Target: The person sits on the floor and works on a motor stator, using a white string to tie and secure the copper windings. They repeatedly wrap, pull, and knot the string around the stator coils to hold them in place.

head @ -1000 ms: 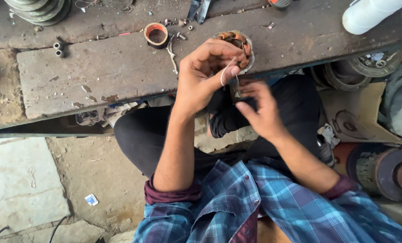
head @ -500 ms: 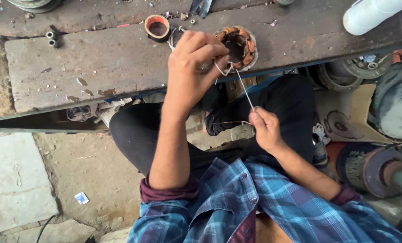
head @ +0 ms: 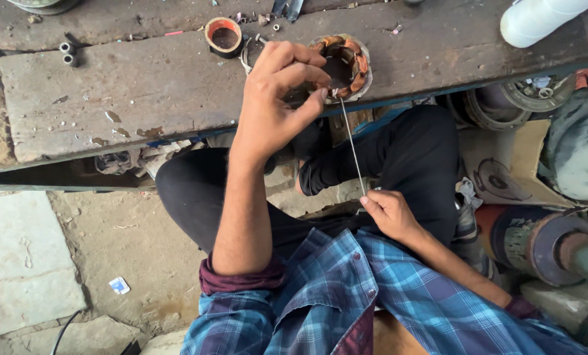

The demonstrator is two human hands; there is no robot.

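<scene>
Head view: left hand [head: 274,98] steadies stator [head: 343,66]; right hand [head: 389,213] apparently pinches wire [head: 353,148].

On the worn wooden plank bench [head: 143,92]: round copper-wound motor stator [head: 343,66], near edge, under left hand [head: 274,105]. Left of stator, small orange-rimmed tape ring [head: 223,36]. Far right on bench, white plastic bottle [head: 537,20]. From stator down to right hand [head: 389,213] over lap, thin taut thread [head: 353,148].

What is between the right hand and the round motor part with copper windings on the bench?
In the head view, a thin taut cord runs from the right hand up to the copper-wound motor part, crossing the dark trouser leg.
</scene>
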